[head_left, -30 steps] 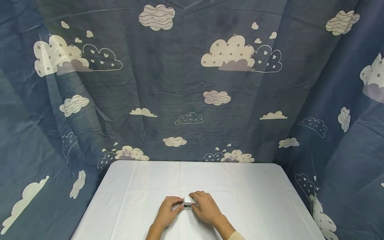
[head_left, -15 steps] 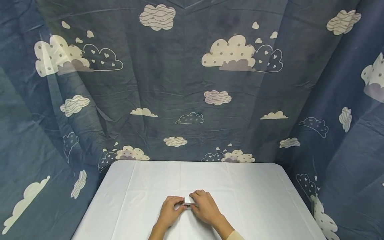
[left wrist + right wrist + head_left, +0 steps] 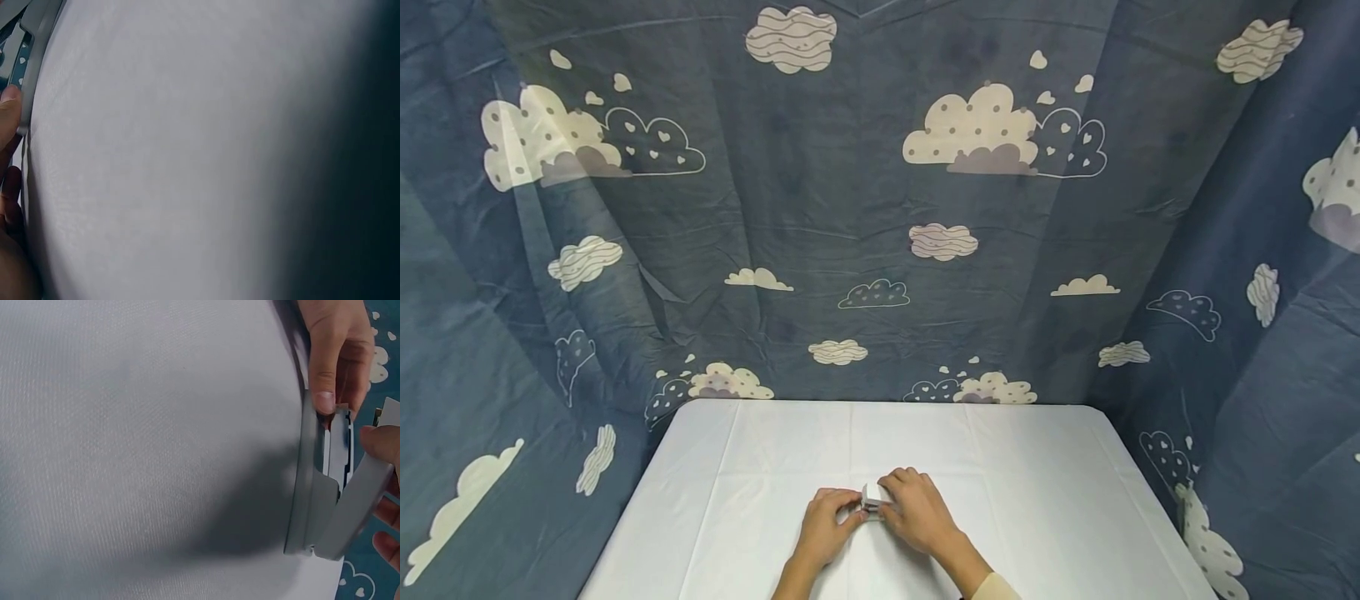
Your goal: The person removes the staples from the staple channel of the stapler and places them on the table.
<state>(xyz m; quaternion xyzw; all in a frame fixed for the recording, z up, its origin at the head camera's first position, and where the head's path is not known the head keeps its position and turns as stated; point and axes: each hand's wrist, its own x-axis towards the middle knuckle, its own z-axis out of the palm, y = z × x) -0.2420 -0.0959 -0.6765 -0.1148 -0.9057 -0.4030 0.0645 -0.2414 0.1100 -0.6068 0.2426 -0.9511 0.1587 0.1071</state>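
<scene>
The small grey hinged plastic box is now tilted further open. It is pinched by the left hand and right hand; it seems light and stiff, best held at its edges.

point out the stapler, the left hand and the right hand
stapler (image 3: 325, 506), right wrist view, on its grey base
left hand (image 3: 826, 525), head view, back of the hand
right hand (image 3: 917, 515), head view, back of the hand

We see our left hand and right hand meeting on a small white box, fingers curled round it from both sides; it sits low over the white tablecloth; a cloud-printed blue curtain hangs behind.
</scene>
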